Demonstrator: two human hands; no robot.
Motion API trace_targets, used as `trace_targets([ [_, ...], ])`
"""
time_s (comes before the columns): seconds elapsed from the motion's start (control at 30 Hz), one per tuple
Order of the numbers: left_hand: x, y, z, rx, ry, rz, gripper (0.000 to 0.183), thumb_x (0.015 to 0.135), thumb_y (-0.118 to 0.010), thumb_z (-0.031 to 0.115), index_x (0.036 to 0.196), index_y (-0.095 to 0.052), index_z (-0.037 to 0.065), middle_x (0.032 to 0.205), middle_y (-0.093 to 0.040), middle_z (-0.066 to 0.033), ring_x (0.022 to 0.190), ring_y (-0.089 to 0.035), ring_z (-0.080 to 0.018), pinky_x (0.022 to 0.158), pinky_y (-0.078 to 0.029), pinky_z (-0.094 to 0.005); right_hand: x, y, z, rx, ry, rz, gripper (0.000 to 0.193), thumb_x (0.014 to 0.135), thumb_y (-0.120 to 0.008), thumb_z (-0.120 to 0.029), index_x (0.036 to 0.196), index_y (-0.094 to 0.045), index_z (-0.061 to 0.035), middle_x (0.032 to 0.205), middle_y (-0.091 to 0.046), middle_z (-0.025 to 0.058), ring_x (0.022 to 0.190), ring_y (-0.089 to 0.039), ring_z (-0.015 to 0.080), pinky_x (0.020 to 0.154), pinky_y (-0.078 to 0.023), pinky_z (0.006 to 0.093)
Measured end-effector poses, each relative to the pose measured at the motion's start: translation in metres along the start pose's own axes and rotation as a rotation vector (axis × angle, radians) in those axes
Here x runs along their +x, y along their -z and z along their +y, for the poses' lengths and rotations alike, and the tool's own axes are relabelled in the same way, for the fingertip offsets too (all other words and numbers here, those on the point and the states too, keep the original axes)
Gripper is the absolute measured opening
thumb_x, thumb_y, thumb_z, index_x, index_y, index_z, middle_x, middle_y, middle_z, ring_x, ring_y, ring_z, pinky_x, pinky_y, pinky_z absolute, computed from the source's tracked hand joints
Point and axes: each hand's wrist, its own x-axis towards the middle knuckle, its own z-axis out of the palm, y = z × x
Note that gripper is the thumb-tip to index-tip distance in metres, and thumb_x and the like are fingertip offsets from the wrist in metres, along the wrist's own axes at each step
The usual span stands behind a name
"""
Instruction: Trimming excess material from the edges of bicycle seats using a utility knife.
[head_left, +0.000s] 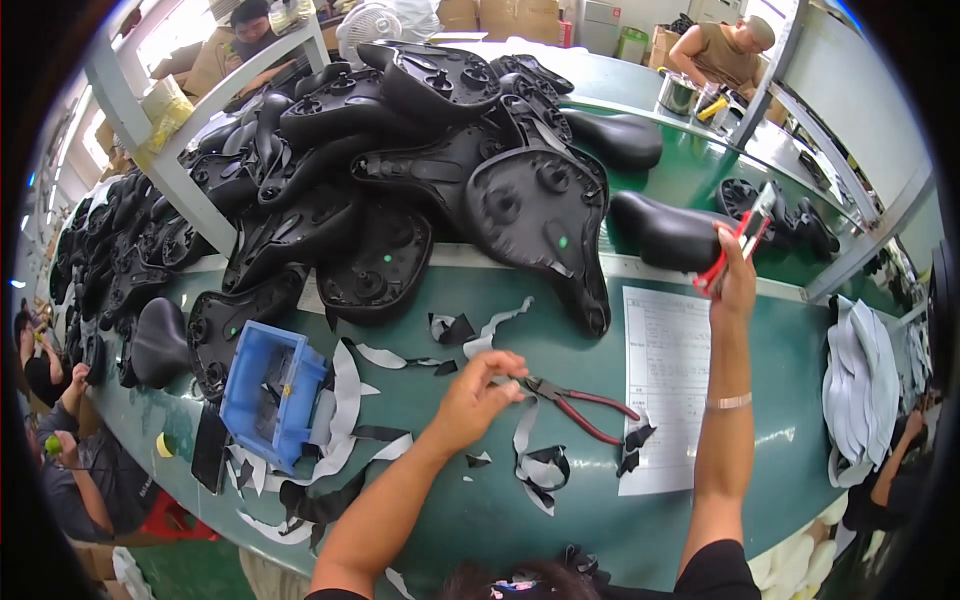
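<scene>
My left hand [478, 400] hovers low over the green table, its fingers loosely curled, with a gap between thumb and forefinger. Right beside its fingertips are the jaws of red-handled pliers [575, 402], which lie on the table. Raised on the right, my right hand [736, 280] is closed around a red-handled tool [748, 238] with a pale metal end; its exact kind is hard to make out. Black bicycle saddles [535, 205] are heaped upside down beyond my hands, their undersides showing. Black and white trimmed strips [540, 465] lie near the pliers.
A blue plastic bin [262, 392] stands left, among more strips [345, 400]. A printed sheet [660, 400] lies under my right forearm. Metal frame posts [165, 150] rise at left and right. White cut pieces [860, 380] hang at the right edge. Other people work around the table.
</scene>
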Motion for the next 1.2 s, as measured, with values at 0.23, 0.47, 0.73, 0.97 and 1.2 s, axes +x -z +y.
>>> trace_targets([
  [0.23, 0.005, 0.017, 0.006, -0.351, 0.219, -0.044, 0.064, 0.095, -0.042, 0.053, 0.129, -0.042, -0.001, 0.122, -0.054, -0.0180, 0.110, -0.056, -0.0265, 0.092, -0.046, -0.0383, -0.231, -0.015, -0.015, -1.046, 0.845, -0.643, 0.032, 0.058, -0.074, -0.023, 0.089, -0.069, -0.0137, 0.071, -0.047, 0.0062, 0.059, -0.047, 0.0245, 0.055, -0.039, 0.0349],
  [0.47, -0.051, 0.013, 0.053, 0.024, 0.253, -0.238, 0.083, 0.083, -0.062, 0.049, 0.144, -0.029, 0.004, 0.132, -0.047, -0.0189, 0.121, -0.047, -0.0232, 0.098, -0.038, -0.0307, -0.306, -0.007, -0.016, -0.731, 0.607, -1.103, 0.027, 0.069, -0.068, -0.014, 0.095, -0.065, -0.0074, 0.088, -0.060, 0.0063, 0.081, -0.060, 0.0228, 0.067, -0.047, 0.0325],
  [0.73, -0.103, -0.003, 0.054, -0.078, 0.344, 0.206, 0.061, 0.080, -0.065, 0.031, 0.124, -0.043, -0.005, 0.103, -0.056, -0.0087, 0.089, -0.057, -0.0144, 0.079, -0.048, -0.0259, -0.305, 0.010, -0.017, -0.612, -0.241, -0.507, 0.052, 0.080, -0.069, -0.010, 0.128, -0.051, -0.0071, 0.088, -0.066, 0.0102, 0.065, -0.060, 0.0220, 0.060, -0.051, 0.0292],
  [0.97, -0.095, -0.010, 0.113, 0.199, 0.375, 0.221, 0.034, 0.082, -0.057, 0.019, 0.108, -0.052, -0.002, 0.086, -0.060, -0.0047, 0.071, -0.060, -0.0112, 0.066, -0.051, -0.0239, -0.262, -0.013, -0.046, -1.286, 0.878, -1.026, 0.056, 0.078, -0.060, -0.003, 0.128, -0.055, -0.0266, 0.072, -0.055, 0.0048, 0.056, -0.053, 0.0201, 0.051, -0.043, 0.0321],
  [1.2, -0.087, 0.005, 0.102, 0.345, 0.330, 0.159, 0.031, 0.081, -0.057, 0.019, 0.103, -0.054, -0.002, 0.084, -0.059, -0.0026, 0.067, -0.056, -0.0077, 0.063, -0.049, -0.0218, -0.283, 0.009, -0.036, -1.445, 0.507, -1.114, 0.068, 0.080, -0.052, 0.000, 0.142, -0.036, -0.0252, 0.069, -0.047, 0.0105, 0.052, -0.052, 0.0273, 0.047, -0.042, 0.0394],
])
